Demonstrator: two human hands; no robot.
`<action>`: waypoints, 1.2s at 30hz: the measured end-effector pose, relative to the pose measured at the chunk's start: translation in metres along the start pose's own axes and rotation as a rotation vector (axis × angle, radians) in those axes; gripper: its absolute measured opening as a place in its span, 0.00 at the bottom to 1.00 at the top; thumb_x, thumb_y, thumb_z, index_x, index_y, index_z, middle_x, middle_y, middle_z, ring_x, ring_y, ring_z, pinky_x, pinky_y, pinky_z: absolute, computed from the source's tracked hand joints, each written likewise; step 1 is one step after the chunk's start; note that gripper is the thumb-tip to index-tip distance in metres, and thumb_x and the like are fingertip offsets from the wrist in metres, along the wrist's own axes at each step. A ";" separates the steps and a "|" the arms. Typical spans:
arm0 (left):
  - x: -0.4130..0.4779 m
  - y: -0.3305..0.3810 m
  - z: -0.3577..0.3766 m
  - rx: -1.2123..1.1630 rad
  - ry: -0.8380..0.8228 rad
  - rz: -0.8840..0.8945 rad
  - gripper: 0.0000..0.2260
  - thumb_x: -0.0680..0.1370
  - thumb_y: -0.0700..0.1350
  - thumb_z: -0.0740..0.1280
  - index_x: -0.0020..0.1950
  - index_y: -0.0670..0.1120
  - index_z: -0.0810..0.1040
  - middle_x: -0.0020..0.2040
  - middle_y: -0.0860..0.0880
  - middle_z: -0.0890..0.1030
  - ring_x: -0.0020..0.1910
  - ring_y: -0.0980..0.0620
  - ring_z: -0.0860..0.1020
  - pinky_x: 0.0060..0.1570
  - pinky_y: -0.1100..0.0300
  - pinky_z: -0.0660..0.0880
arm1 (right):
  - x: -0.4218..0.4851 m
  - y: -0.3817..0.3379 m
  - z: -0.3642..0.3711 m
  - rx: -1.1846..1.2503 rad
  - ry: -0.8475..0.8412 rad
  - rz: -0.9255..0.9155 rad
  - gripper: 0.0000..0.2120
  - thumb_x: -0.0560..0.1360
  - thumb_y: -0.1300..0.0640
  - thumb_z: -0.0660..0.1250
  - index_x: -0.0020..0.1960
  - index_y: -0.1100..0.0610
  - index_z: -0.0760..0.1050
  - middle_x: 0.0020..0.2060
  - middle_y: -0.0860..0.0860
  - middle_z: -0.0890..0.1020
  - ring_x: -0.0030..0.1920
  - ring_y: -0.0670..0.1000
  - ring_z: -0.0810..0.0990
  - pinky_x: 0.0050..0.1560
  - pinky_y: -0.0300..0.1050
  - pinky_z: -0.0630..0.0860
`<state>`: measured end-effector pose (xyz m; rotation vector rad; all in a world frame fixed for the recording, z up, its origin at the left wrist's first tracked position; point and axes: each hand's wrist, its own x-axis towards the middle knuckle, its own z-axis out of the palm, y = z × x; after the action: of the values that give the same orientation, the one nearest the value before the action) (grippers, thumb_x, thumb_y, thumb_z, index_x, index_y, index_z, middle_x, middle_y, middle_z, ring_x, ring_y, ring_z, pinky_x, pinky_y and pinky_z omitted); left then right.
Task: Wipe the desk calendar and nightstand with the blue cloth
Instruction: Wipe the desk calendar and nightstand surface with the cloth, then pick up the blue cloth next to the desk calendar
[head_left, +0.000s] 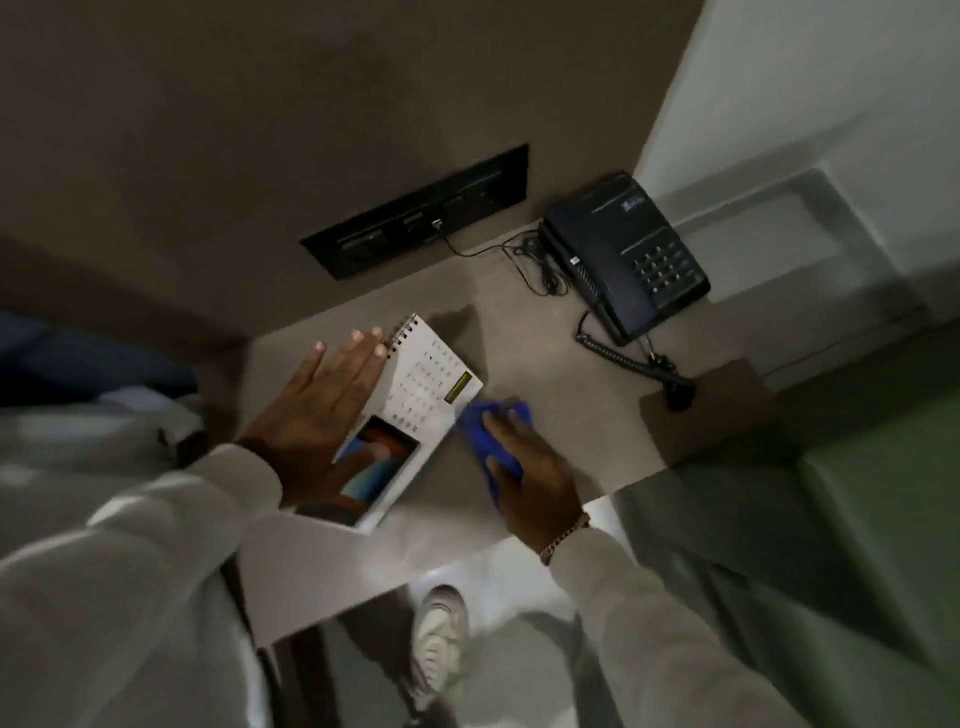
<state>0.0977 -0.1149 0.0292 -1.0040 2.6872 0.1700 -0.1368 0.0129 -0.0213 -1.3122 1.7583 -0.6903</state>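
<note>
A white spiral-bound desk calendar (415, 410) with a colourful picture stands on the pale nightstand (545, 322). My left hand (317, 405) rests on its left side with the fingers spread flat, the thumb reaching round onto the picture. The blue cloth (488, 431) lies bunched on the nightstand just right of the calendar's lower edge. My right hand (524, 467) presses down on the cloth, covering most of it.
A black corded telephone (623, 254) sits at the nightstand's far right, its coiled cord (628, 364) trailing toward the edge. A black socket panel (415, 213) is on the wall behind. Bedding lies at the left. My shoe (441, 634) is on the floor below.
</note>
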 end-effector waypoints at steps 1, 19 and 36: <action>0.001 0.002 -0.001 0.023 -0.006 -0.023 0.41 0.75 0.66 0.50 0.78 0.42 0.42 0.79 0.40 0.52 0.78 0.42 0.51 0.74 0.40 0.54 | 0.003 0.009 -0.014 -0.112 0.033 -0.044 0.21 0.75 0.66 0.65 0.68 0.60 0.71 0.69 0.62 0.73 0.70 0.62 0.71 0.72 0.56 0.68; -0.087 0.073 0.037 -0.403 0.447 -0.949 0.35 0.78 0.59 0.52 0.78 0.44 0.45 0.80 0.43 0.46 0.79 0.47 0.42 0.76 0.43 0.41 | 0.023 0.083 -0.036 -0.996 -0.305 -0.046 0.49 0.61 0.23 0.26 0.77 0.46 0.38 0.79 0.56 0.42 0.77 0.68 0.38 0.75 0.69 0.48; -0.075 0.097 0.028 -1.910 0.898 -1.284 0.23 0.79 0.63 0.48 0.59 0.54 0.77 0.53 0.61 0.79 0.59 0.63 0.73 0.69 0.57 0.59 | 0.107 -0.086 0.005 0.233 -0.058 -0.051 0.14 0.82 0.57 0.56 0.60 0.64 0.75 0.55 0.60 0.81 0.53 0.52 0.77 0.52 0.41 0.74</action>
<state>0.0936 0.0108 0.0255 -3.3126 0.6683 2.4681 -0.1027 -0.1155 0.0153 -1.2078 1.5515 -0.8506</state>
